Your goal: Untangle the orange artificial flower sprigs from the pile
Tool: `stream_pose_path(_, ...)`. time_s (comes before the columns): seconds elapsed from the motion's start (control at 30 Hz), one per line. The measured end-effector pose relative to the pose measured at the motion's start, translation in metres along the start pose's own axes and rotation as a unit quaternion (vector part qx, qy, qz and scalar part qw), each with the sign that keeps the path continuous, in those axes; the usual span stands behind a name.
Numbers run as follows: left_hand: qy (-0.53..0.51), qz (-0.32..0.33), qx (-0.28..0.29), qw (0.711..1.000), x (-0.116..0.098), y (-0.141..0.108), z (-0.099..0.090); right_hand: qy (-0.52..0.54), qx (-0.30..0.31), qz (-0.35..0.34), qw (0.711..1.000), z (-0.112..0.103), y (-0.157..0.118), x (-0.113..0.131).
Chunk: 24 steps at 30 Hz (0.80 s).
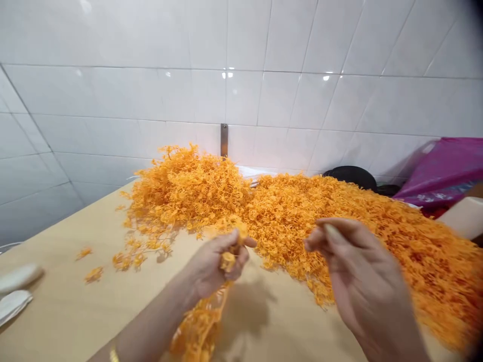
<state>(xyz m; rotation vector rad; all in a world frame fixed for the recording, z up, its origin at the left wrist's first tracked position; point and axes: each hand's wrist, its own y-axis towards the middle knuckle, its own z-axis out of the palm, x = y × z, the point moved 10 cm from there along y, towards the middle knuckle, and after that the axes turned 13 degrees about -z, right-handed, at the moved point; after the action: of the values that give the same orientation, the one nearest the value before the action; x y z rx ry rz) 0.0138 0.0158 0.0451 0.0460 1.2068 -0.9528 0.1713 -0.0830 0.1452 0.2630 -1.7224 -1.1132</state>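
Holding: the left hand has its fingers curled, thumb near the forefinger, around part of an orange strand.
Strand's place: over the near middle of the table, partly in the fingers and partly below the palm; the hand covers the link between these parts.
Strand's long axis: lengthwise toward the wearer, from the fingertips down to the lower edge, slanting slightly left as it nears; its far end points at the heaps, its near end is out of view.
Pinching: the right hand is raised, thumb and forefinger tips together or nearly so, the other fingers bent; whether anything small sits between them, I cannot tell.
Left heap: a tall, tangled orange mound behind the left hand, its sprigs pointing every way.
Right heap: a long orange pile joining the mound, running toward the lower right, behind and beside the right hand.
Loose bits: small orange pieces lie to the left, apart from the mound.
Back edge: a purple bag and a black rounded object behind the long pile, near the tiled wall.
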Motion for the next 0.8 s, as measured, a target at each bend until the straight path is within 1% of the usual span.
stream_pose_path(0.07, 0.03, -0.032, 0.052, 0.998, 0.013, 0.015, 0.015, 0.069, 0.011, 0.114, 0.991, 0.024, 0.008, -0.04)
stream_pose_path(0.13, 0.066, -0.031, 0.076, 0.994, 0.017, 0.029, 0.024, 0.099, 0.013, 0.19, 0.977, 0.039, 0.008, -0.074)
stream_pose_path(0.17, 0.081, -0.022, 0.069, 0.994, 0.015, 0.035, 0.025, 0.106, 0.013, 0.213, 0.971, 0.044, 0.008, -0.088)
stream_pose_path(0.23, 0.108, -0.005, 0.045, 0.993, 0.01, 0.045, 0.021, 0.117, 0.023, 0.241, 0.963, 0.052, 0.006, -0.108)
stream_pose_path(0.3, 0.129, -0.002, 0.032, 0.991, 0.008, 0.054, 0.017, 0.12, 0.057, 0.259, 0.957, 0.062, 0.001, -0.12)
stream_pose_path(0.33, 0.135, -0.001, 0.032, 0.99, 0.008, 0.058, 0.016, 0.12, 0.083, 0.264, 0.953, 0.069, -0.002, -0.123)
stream_pose_path(0.4, 0.137, 0.002, 0.033, 0.99, 0.008, 0.067, 0.012, 0.126, 0.15, 0.263, 0.944, 0.086, -0.009, -0.125)
stream_pose_path(0.47, 0.139, 0.001, 0.014, 0.99, 0.01, 0.075, 0.004, 0.139, 0.193, 0.243, 0.94, 0.1, -0.013, -0.123)
stream_pose_path(0.5, 0.144, -0.001, 0.002, 0.99, 0.011, 0.079, 0.0, 0.141, 0.196, 0.228, 0.943, 0.102, -0.014, -0.123)
stream_pose_path(0.57, 0.158, -0.006, -0.01, 0.987, 0.014, 0.083, -0.004, 0.13, 0.173, 0.203, 0.955, 0.1, -0.012, -0.126)
stream_pose_path(0.63, 0.169, -0.003, 0.001, 0.986, 0.015, 0.084, -0.003, 0.112, 0.164, 0.185, 0.962, 0.098, -0.011, -0.13)
stream_pose_path(0.7, 0.165, -0.002, 0.023, 0.986, 0.017, 0.084, 0.0, 0.09, 0.174, 0.165, 0.967, 0.098, -0.011, -0.132)
stream_pose_path(0.77, 0.121, 0.009, 0.031, 0.992, 0.017, 0.085, -0.001, 0.059, 0.173, 0.144, 0.973, 0.096, -0.011, -0.132)
stream_pose_path(0.8, 0.085, 0.022, 0.023, 0.996, 0.015, 0.086, -0.004, 0.041, 0.168, 0.135, 0.976, 0.094, -0.012, -0.131)
